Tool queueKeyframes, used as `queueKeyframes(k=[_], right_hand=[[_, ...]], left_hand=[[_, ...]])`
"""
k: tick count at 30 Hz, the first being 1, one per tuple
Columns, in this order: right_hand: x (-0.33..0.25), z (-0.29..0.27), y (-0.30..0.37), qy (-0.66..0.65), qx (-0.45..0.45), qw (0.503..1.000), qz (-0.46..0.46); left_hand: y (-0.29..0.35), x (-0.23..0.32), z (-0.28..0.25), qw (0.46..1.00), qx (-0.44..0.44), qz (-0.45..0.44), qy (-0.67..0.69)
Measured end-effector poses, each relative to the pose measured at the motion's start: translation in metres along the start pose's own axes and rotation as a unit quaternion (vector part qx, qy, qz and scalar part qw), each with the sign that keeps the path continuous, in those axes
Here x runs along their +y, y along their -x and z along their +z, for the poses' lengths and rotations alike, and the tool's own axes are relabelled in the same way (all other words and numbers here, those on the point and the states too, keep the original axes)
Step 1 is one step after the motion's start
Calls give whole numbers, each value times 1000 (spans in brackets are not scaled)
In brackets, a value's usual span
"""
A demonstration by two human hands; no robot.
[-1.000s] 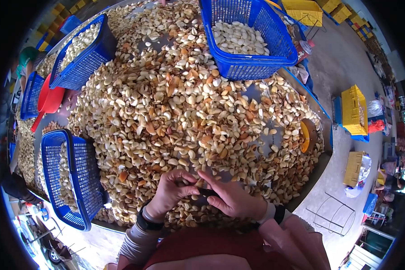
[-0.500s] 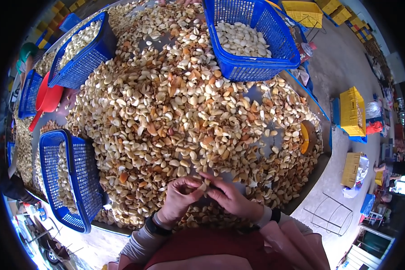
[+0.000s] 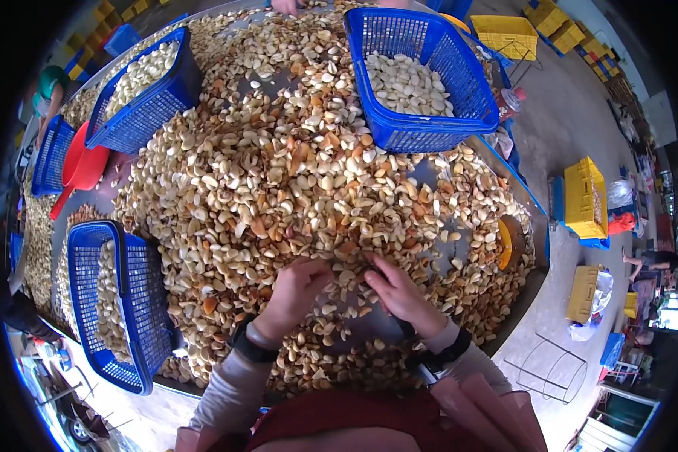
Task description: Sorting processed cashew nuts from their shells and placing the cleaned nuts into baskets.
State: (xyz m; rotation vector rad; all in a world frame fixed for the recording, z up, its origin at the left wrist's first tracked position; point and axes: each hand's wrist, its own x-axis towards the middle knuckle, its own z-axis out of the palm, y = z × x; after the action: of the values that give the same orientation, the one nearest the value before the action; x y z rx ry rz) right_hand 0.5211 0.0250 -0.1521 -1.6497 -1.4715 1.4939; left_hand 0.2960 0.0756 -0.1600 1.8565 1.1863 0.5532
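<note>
Left hand curled, right hand thumb-and-finger parted, any pinch impossible to tell, probably needed a light touch over cream-and-brown, curved, shell-like pieces toward the grey, metal-looking table's near edge.

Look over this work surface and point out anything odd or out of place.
One mildly odd thing: a yellow curved object at the right side of the heap of pale pieces. It looks partly sunk among them, and its full shape cannot be made out. Nothing appears clearly damaged.
</note>
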Motion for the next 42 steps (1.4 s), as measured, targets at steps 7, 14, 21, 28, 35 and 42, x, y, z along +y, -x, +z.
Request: queueKeyframes(k=[7,14,21,28,35,42], right_hand=[[-13,-4,8,-184,19,983,16],[-22,5,18,-117,22,993,-16],[-21,29,11,-105,-36,980,-168],[-82,48,18,173,-44,941,-287],[-60,52,6,-113,-105,982,-112],[-73,68,18,153,8,950,-272]], left_hand=[[11,10,17,999,46,4,-15],[10,3,27,996,27,78,-16],[31,36,-38,682,-86,-235,687],[49,41,-47,631,41,-322,705],[57,32,-34,629,97,-322,702],[71,33,-29,674,111,-269,679]])
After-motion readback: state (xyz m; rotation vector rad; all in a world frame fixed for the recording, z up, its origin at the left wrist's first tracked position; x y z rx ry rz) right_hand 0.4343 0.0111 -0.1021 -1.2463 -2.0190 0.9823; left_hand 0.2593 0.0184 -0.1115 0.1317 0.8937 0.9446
